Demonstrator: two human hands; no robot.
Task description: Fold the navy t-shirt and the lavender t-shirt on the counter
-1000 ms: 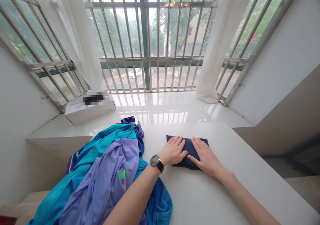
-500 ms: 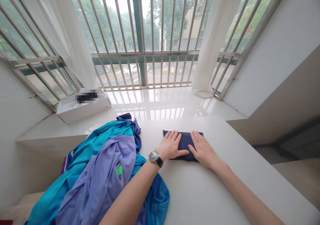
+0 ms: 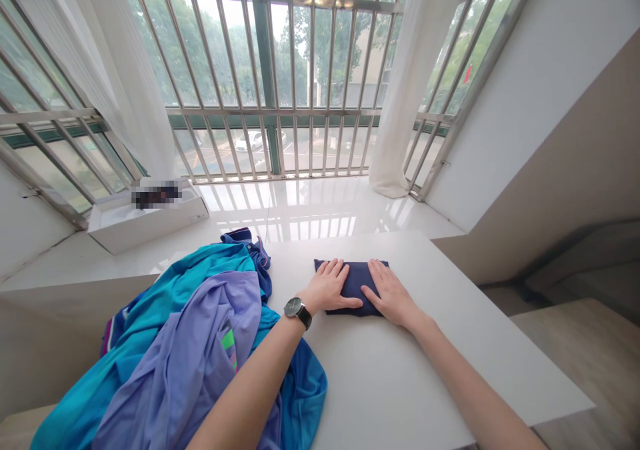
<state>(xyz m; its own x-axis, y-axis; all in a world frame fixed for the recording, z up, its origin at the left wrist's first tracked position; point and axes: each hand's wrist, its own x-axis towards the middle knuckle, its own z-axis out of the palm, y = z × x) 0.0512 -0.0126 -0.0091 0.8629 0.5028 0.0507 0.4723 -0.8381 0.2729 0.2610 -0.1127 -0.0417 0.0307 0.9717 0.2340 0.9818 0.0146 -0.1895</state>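
Note:
A dark navy garment (image 3: pixel 356 286), folded into a compact rectangle, lies flat on the white table (image 3: pixel 400 363). On its left part rests my left hand (image 3: pixel 329 287), palm down with the fingers stretched out; a black-strapped wristwatch (image 3: pixel 296 310) is on that wrist. My right hand (image 3: pixel 393 293) lies flat over the garment's right part, fingers extended. The two thumbs point towards each other across the cloth. Part of the garment is hidden under the hands, and what kind of garment it is cannot be made out.
Left of my hands, a loose heap holds a lavender garment (image 3: pixel 200 330), a teal garment (image 3: pixel 165 303) and a navy collared one (image 3: pixel 260 257). A white open box (image 3: pixel 150 227) stands on the windowsill (image 3: pixel 320 203). Barred windows and white curtains (image 3: pixel 395 103) are behind.
The whole view has shifted, so the table and hands appear slightly further left. Both hands stay flat on the folded navy garment, with little visible movement over it.

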